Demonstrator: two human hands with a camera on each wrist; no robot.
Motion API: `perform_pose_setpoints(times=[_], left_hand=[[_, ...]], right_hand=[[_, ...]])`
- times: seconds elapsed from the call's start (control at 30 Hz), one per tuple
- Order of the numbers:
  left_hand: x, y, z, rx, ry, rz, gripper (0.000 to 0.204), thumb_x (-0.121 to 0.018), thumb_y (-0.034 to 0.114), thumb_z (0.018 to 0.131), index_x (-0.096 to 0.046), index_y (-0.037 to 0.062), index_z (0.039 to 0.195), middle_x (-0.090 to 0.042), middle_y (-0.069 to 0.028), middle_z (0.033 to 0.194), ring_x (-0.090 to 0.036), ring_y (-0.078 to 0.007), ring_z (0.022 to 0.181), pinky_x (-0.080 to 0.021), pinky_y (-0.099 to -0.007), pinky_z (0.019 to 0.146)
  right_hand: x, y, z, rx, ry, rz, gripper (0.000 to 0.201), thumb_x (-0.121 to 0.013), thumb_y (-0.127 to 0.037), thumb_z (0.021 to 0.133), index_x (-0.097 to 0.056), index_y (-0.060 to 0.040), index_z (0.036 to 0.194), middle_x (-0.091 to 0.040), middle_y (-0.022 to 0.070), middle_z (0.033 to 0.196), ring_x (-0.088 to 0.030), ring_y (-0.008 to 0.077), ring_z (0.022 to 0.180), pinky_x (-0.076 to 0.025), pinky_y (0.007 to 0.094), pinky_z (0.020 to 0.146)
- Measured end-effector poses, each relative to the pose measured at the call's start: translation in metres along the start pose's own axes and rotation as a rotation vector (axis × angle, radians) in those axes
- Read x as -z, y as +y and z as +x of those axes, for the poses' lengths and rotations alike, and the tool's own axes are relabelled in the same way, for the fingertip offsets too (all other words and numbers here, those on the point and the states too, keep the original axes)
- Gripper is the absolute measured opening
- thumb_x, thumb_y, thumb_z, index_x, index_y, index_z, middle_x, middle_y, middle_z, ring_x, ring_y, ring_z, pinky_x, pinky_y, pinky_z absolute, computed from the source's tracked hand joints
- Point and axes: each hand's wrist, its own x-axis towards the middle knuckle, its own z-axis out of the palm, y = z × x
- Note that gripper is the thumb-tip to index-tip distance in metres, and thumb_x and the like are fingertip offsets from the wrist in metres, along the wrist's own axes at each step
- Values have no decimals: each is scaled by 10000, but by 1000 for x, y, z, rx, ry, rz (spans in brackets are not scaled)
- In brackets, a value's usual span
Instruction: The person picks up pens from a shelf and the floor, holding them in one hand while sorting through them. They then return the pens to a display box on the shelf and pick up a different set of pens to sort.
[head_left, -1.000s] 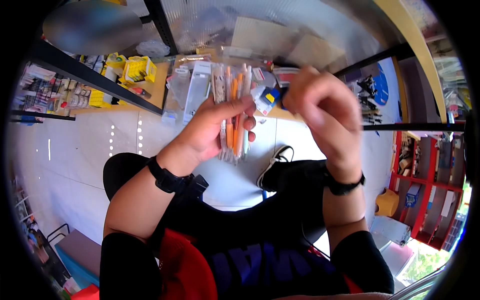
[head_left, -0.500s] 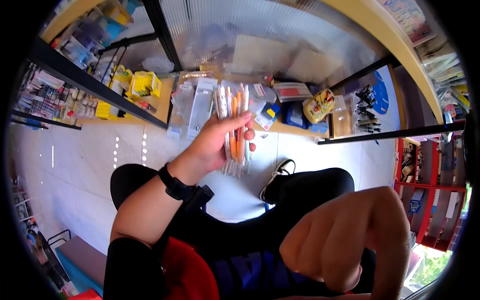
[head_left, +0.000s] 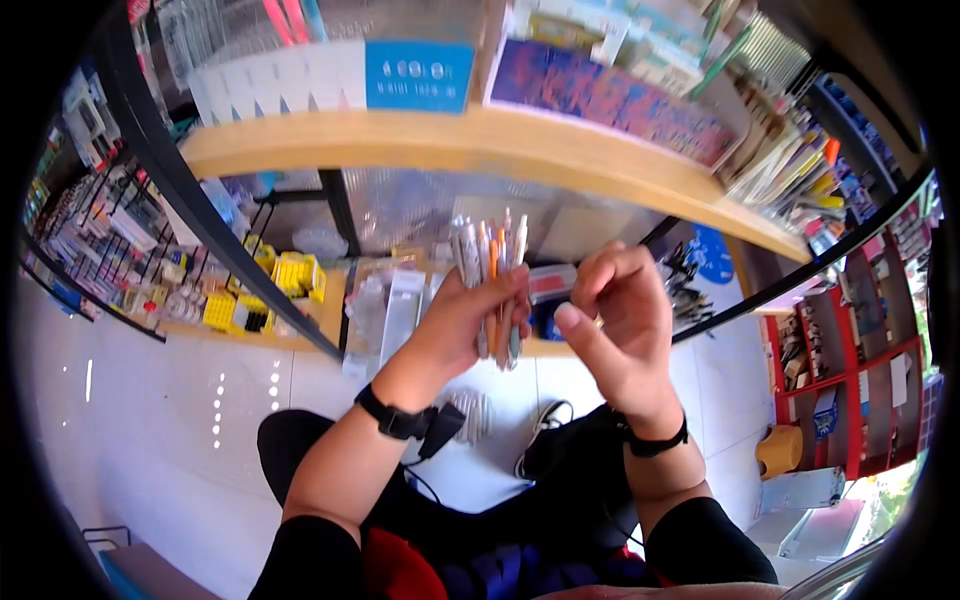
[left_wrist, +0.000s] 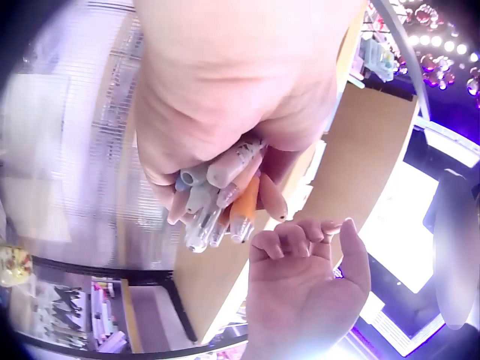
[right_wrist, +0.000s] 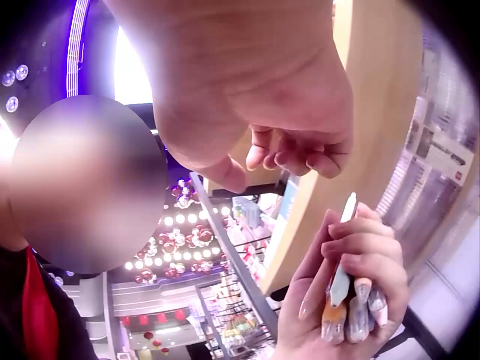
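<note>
My left hand (head_left: 455, 325) grips a bundle of pens (head_left: 493, 262), the thumb laid across them. Their barrels are white, clear, orange and pale green. The left wrist view shows the ends of the pens (left_wrist: 244, 210) poking out past the curled fingers. To the right of the bundle, my right hand (head_left: 628, 335) is raised with fingers loosely bent and nothing between them. In the right wrist view, a pale green pen (right_wrist: 341, 277) lies at the near side of the bundle, and the right hand (right_wrist: 262, 112) hangs apart from it.
A wooden shelf (head_left: 420, 140) with boxed goods crosses above the hands. Behind the pens, a lower counter holds a white tray (head_left: 402, 315), packets and a yellow basket (head_left: 298, 275). A black metal post (head_left: 215, 210) slants at left. Red shelving (head_left: 845, 370) stands at right.
My right hand dropped toward the lap, close to the camera, and is now raised beside the pens again. The left hand keeps its grip. The head view has tilted up, bringing in the upper shelf.
</note>
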Motion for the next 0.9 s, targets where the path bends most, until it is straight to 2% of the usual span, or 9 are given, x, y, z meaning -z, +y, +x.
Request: perform_pose_setpoints(times=[0.33,0.4,0.5,0.6,0.63,0.67,0.7,0.83,0.9], left_hand=[[-16,71,-46,-194,-165,-110,193,-697,223,992,-601,59,958,-589,-26,821,-613,-134,726,-554,-360,684],[-7,76,-52,-201,-173,-93,395,-655,199,1011,-503,138,1370,-533,-20,866,-575,-140,741,-545,-398,701],[-2,88,-59,-247,-199,-176,412,-652,207,1016,-481,173,1390,-514,-17,862,-562,-138,734,-536,-401,711],[1,96,-64,-279,-212,-149,411,-649,212,1019,-477,172,1390,-513,-19,865,-562,-139,738,-533,-409,710],[1,100,-67,-296,-217,-144,403,-641,211,1024,-476,171,1389,-513,-20,869,-565,-139,744,-531,-415,710],[0,104,-66,-305,-221,-144,403,-641,211,1024,-476,171,1389,-513,-20,869,-565,-139,744,-531,-415,710],[0,105,-71,-297,-203,-159,399,-639,211,1026,-476,170,1388,-513,-21,870,-565,-138,744,-532,-414,710],[1,109,-78,-321,-190,-182,375,-635,216,1030,-491,170,1374,-513,-16,873,-565,-134,744,-535,-411,712],[5,109,-77,-339,-190,-179,363,-638,220,1030,-503,171,1363,-513,-11,872,-563,-133,739,-536,-408,712]], right_hand=[[-70,-170,13,220,-346,358,229,-621,-227,1001,-553,-167,791,-483,-3,744,-469,208,651,-355,371,629],[-93,-168,21,478,-493,680,254,-561,-258,1061,-646,-123,864,-428,9,782,-371,152,680,-307,310,638],[-91,-237,14,-698,-417,563,412,-461,-335,1103,-344,-120,771,-295,-7,810,-268,137,716,-270,304,654],[-94,-252,-13,-1117,-50,401,357,-555,-324,999,-381,-116,769,-305,-21,823,-259,113,723,-287,288,613],[-101,-220,0,-841,-387,1060,327,-574,-272,976,-397,-113,752,-300,-21,818,-256,107,678,-281,282,552],[-125,-220,-4,-215,-375,841,292,-544,-168,965,-372,-117,735,-297,-36,820,-232,102,619,-281,276,522],[-134,-239,-10,-233,-359,852,292,-544,-168,965,-372,-117,735,-297,-36,820,-232,102,619,-281,276,522],[-154,-288,-22,-320,-162,-1029,234,-499,-109,931,-322,-125,779,-280,-69,830,-231,103,564,-253,222,531],[-145,-291,-18,-456,-168,-798,219,-505,-108,924,-342,-122,779,-293,-63,820,-250,102,565,-267,230,533]])
